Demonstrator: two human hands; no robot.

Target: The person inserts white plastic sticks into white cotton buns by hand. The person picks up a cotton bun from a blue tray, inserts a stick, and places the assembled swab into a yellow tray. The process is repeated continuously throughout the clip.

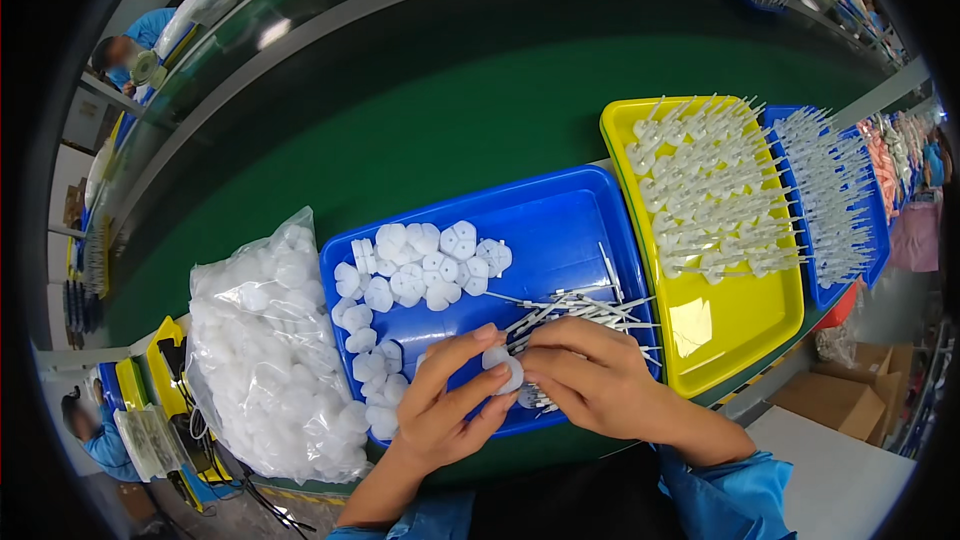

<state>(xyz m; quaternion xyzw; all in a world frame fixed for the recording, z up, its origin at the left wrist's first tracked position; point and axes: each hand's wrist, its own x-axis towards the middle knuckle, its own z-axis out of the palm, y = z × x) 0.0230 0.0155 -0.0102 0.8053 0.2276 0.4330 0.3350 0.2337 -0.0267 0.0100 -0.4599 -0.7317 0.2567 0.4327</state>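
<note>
Over the front of a blue tray (560, 205), my left hand (440, 405) pinches a small white plastic disc (503, 370) with lobed edges. My right hand (600, 380) is closed close against the disc's right side. Its fingertips hide whatever is between them. Just beyond my right hand lies a loose heap of thin white rods (575, 308) with dark bands. More white lobed discs (408, 282) lie in clusters at the tray's far left and down its left side.
Left of the tray stands a clear bag (262, 340) full of white pieces. To the right, a yellow tray (690, 365) holds rows of discs with upright rods. Beyond it is a blue tray (882, 245) of similar rods. Two people sit farther left.
</note>
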